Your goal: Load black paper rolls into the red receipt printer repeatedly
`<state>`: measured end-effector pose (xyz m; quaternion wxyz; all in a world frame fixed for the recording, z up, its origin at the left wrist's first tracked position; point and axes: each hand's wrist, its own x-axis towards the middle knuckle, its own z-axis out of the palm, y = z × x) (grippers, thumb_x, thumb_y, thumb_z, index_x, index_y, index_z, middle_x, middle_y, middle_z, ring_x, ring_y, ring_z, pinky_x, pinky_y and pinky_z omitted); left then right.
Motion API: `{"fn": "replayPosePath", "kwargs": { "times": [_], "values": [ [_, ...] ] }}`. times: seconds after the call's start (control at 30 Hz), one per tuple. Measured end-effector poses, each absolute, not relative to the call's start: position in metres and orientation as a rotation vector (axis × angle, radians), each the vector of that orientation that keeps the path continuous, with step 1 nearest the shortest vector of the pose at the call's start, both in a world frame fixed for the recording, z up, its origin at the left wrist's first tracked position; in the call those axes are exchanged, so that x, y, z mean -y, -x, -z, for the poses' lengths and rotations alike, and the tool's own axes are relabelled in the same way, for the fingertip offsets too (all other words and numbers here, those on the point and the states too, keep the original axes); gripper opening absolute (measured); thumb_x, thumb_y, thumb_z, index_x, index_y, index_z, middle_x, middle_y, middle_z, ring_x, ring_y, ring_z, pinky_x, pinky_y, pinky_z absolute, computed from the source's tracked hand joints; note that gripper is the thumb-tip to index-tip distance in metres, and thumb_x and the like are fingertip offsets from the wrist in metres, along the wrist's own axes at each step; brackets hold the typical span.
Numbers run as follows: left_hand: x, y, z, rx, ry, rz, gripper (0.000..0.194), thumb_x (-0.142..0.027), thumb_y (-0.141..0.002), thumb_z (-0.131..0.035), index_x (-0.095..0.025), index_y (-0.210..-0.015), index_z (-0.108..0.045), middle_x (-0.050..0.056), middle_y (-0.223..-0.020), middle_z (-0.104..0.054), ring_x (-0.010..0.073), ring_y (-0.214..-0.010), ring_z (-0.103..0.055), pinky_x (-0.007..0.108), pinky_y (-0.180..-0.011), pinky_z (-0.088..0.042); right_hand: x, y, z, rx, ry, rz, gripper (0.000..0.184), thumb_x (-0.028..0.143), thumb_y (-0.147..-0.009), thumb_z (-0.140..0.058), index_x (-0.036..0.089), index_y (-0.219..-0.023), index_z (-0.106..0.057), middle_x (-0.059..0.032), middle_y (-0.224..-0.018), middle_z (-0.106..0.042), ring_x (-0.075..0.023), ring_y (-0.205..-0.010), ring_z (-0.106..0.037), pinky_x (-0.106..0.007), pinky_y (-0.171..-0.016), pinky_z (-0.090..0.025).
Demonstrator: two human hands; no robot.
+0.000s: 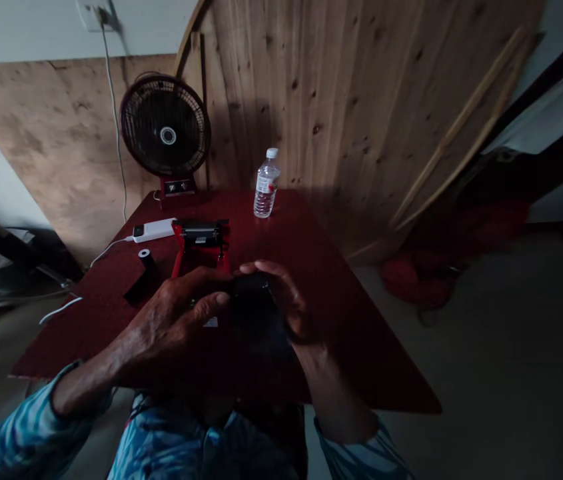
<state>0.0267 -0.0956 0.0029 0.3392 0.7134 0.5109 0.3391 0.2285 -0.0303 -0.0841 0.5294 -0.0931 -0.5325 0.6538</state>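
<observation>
The left hand and right hand hold one black object.

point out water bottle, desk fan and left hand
water bottle [266, 188], head view, middle of its body
desk fan [165, 127], head view, front grille
left hand [171, 327], head view, back of the hand

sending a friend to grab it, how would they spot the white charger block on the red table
Find the round black desk fan at the back of the dark red table. In front of it, beside a red-framed black device, lies a white rectangular charger block trailing a white cable off the left edge.
</observation>
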Motion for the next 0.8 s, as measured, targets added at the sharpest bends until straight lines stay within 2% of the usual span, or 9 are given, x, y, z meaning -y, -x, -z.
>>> {"fn": "replayPosePath", "kwargs": {
  "times": [0.13, 0.27, 0.5, 0.63, 0.7, 0.8],
  "values": [
    [0.086, -0.026, -0.004, -1.268, -1.798, -0.869, 0.036, -0.051, -0.094, -0.062, -0.022, -0.114, -0.068, 0.005, -0.107, -0.075, 0.0224, -0.096, -0.071, 0.03, -0.081, -0.054, 0.032, -0.228, 0.082, 1.293, 0.16, -1.591, 0.033, 0.04, -0.09, -0.073, 0.04, -0.123, -0.066, 0.0014, -0.125, -0.071, -0.0164, -0.112, -0.067, -0.032, -0.094, -0.055],
    [0.075, -0.019, -0.001, -1.221, -1.753, -0.778, 0.033, -0.047, -0.089, -0.07, -0.02, -0.108, -0.07, 0.004, -0.096, -0.074, 0.0199, -0.087, -0.07, 0.028, -0.074, -0.053, 0.035, -0.222, 0.081, 1.318, 0.141, -1.643, 0.034, 0.042, -0.09, -0.071, 0.038, -0.124, -0.066, -0.0002, -0.127, -0.069, -0.0177, -0.118, -0.064, -0.033, -0.095, -0.054],
    [0.067, -0.001, 0.0, -0.986, -1.491, -0.679, 0.04, -0.029, -0.083, -0.078, -0.017, -0.12, -0.07, 0.012, -0.113, -0.076, 0.0227, -0.096, -0.072, 0.031, -0.079, -0.056, 0.039, -0.212, 0.081, 1.388, 0.191, -1.714, 0.041, 0.044, -0.089, -0.072, 0.035, -0.128, -0.062, -0.0035, -0.139, -0.063, -0.0208, -0.124, -0.062, -0.039, -0.103, -0.052],
    [0.069, 0.009, -0.006, -1.066, -1.464, -0.695, 0.038, -0.029, -0.083, -0.077, -0.021, -0.12, -0.074, 0.011, -0.117, -0.076, 0.0256, -0.101, -0.072, 0.033, -0.082, -0.057, 0.028, -0.212, 0.091, 1.332, 0.287, -1.576, 0.052, 0.041, -0.082, -0.08, 0.04, -0.131, -0.06, -0.0009, -0.144, -0.06, -0.019, -0.117, -0.065, -0.037, -0.099, -0.054],
    [0.071, 0.013, -0.008, -1.124, -1.448, -0.742, 0.034, -0.03, -0.082, -0.076, -0.021, -0.115, -0.076, 0.009, -0.112, -0.077, 0.025, -0.096, -0.072, 0.033, -0.079, -0.057, 0.021, -0.212, 0.097, 1.265, 0.402, -1.509, 0.049, 0.043, -0.081, -0.08, 0.039, -0.126, -0.063, -0.001, -0.133, -0.067, -0.0191, -0.112, -0.067, -0.037, -0.097, -0.055],
    [0.073, 0.017, -0.006, -1.17, -1.419, -0.808, 0.034, -0.028, -0.078, -0.078, -0.021, -0.111, -0.076, 0.007, -0.1, -0.078, 0.0226, -0.085, -0.071, 0.031, -0.075, -0.057, 0.013, -0.208, 0.103, 1.173, 0.553, -1.457, 0.041, 0.049, -0.078, -0.08, 0.032, -0.114, -0.069, -0.0015, -0.104, -0.076, -0.0202, -0.098, -0.07, -0.038, -0.09, -0.056]
  ]
}}
